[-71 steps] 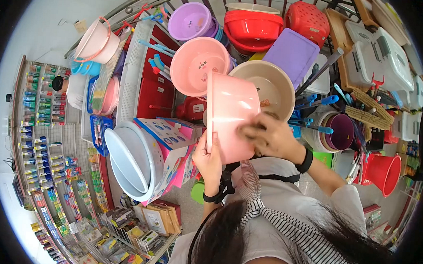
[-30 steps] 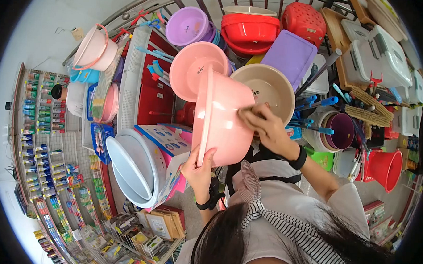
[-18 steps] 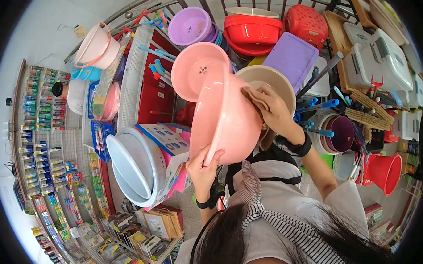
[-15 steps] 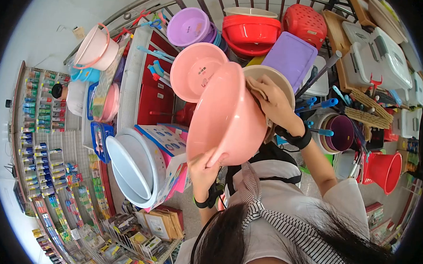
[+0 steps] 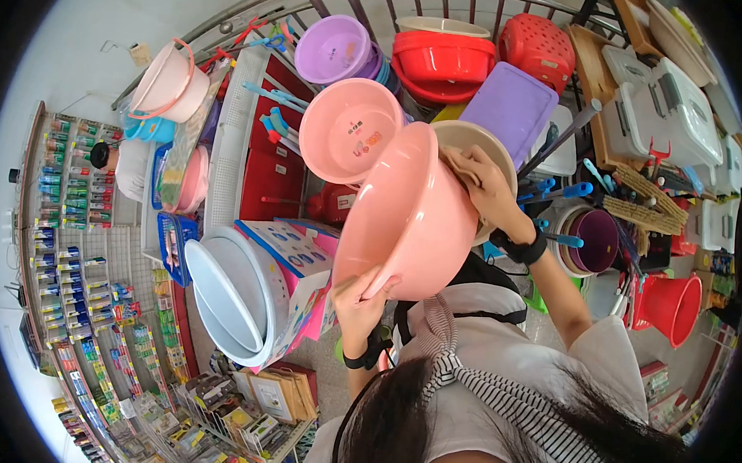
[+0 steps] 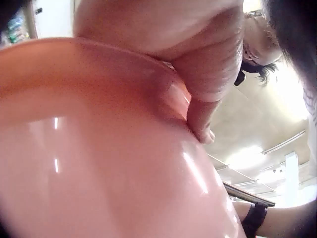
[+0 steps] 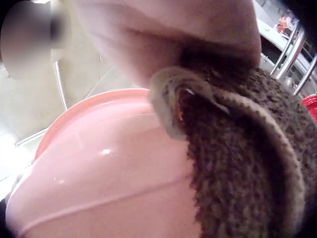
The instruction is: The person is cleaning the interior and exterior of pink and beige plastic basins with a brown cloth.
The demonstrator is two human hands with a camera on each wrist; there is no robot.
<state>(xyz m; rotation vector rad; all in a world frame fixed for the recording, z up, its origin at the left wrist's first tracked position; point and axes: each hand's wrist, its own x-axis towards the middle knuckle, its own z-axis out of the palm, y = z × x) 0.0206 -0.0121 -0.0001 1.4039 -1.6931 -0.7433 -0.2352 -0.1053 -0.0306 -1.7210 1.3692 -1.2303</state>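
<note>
My left hand (image 5: 358,309) grips the near rim of a glossy pink basin (image 5: 413,221), thumb on the outside. Tilted on its side, the basin shows part of its inside to the left. A brown fuzzy cloth (image 5: 458,169) is pinched in my right hand (image 5: 493,195) and lies against the outer wall near the far rim. In the right wrist view, the cloth (image 7: 233,168) has a pale stitched edge and overlaps the basin wall (image 7: 109,168). In the left wrist view, the basin wall (image 6: 99,163) fills the lower part, below my left hand (image 6: 208,59).
Behind the held basin stand another pink basin (image 5: 350,131) and a beige basin (image 5: 483,134). Purple (image 5: 333,52) and red basins (image 5: 445,57) stack farther back. Pale blue tubs (image 5: 227,300) rest on boxes at left. Buckets and mop handles crowd the right.
The pink basin has turned so more of its inside shows and it sits slightly farther right. My right hand has moved the cloth from lower on the outer wall up toward the far rim.
</note>
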